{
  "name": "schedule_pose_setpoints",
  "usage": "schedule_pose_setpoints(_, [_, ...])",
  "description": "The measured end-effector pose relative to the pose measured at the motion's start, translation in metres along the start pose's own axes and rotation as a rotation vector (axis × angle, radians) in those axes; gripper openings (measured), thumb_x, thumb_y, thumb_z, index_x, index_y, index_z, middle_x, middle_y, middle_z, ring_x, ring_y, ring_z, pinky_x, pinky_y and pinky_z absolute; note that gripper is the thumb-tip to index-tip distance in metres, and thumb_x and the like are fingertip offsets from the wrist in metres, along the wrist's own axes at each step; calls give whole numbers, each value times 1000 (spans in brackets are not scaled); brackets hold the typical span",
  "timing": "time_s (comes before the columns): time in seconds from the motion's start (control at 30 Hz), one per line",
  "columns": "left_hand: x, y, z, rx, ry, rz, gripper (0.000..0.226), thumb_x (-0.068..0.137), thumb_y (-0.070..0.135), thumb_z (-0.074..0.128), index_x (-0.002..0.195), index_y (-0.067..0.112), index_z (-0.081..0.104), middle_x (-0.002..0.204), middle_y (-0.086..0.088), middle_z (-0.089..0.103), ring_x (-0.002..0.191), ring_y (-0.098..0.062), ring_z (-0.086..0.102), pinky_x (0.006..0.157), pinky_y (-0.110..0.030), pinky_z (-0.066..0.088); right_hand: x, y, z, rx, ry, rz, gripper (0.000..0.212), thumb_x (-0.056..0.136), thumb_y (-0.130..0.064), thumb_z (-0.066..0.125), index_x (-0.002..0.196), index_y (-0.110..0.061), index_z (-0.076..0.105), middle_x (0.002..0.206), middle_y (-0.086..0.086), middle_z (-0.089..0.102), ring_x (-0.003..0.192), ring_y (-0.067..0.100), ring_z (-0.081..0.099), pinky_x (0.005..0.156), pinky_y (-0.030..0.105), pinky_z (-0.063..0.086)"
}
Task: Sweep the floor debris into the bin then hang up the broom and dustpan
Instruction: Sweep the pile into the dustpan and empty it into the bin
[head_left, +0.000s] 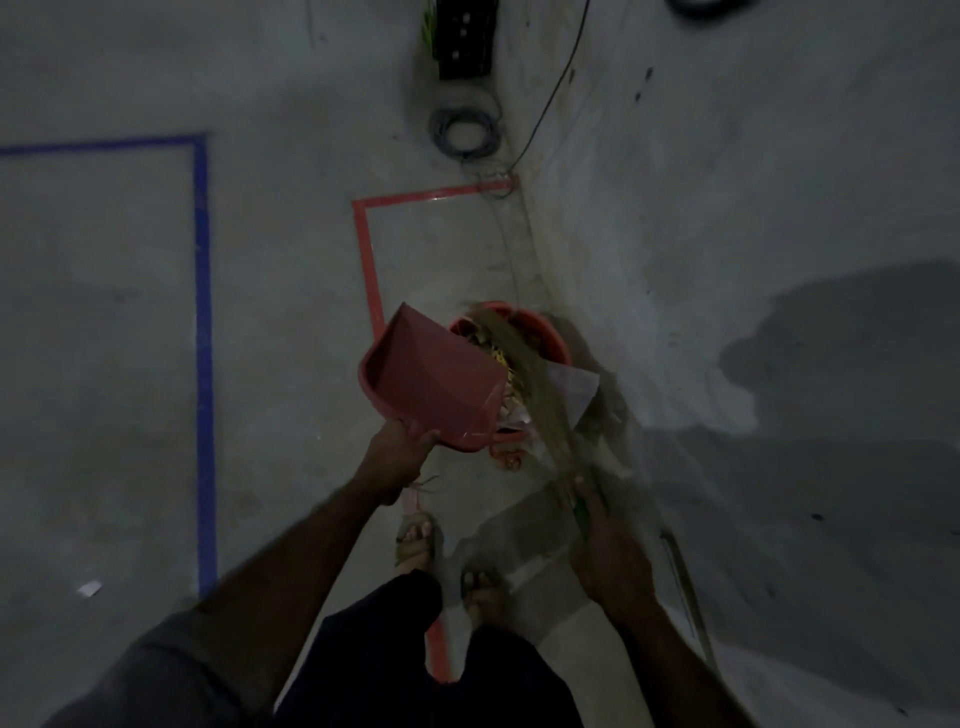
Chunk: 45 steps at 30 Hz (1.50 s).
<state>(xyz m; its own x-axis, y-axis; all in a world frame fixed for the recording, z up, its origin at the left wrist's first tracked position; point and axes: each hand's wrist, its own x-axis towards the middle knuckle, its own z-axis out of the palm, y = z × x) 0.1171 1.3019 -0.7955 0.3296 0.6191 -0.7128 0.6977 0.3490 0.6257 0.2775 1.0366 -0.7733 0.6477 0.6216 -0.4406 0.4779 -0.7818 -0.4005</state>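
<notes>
My left hand grips the handle of a red dustpan, tilted with its mouth over the orange bin. Debris, pale scraps and yellow bits, lies at the pan's lip and in the bin. My right hand holds the grass broom by its green-wrapped handle; its bristles reach across the pan's mouth into the bin. A white sheet lies at the bin's right side.
The bin stands against a grey wall inside a red tape outline. Blue tape marks a box to the left. A coiled cable and black crate lie farther along the wall. A paper scrap lies lower left. My sandalled feet stand below.
</notes>
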Motion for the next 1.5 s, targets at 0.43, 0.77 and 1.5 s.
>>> schedule_pose_setpoints(0.43, [-127,5,12,-219,153,37,24,96,28,65,87,7,59,63,-5,49,40,-10,42,36,-18,35,-56,25,-40,-30,104,-146,65,96,-23,57,154,-22,30,121,13,59,107,32,59,85,39,51])
schedule_pose_setpoints(0.77, [-235,-74,-62,-552,450,54,29,97,29,65,75,16,50,61,-1,44,38,-6,36,40,-21,33,-87,-71,-27,36,47,-750,77,92,-17,62,155,-39,24,141,-1,53,120,20,56,86,27,50])
schedule_pose_setpoints(1.5, [-475,-452,-318,-953,938,-86,30,96,24,67,72,14,53,49,3,43,34,-6,37,40,-19,33,-337,-382,229,-296,-275,-1354,81,96,-33,52,152,-48,-5,97,-2,51,72,16,56,58,32,48])
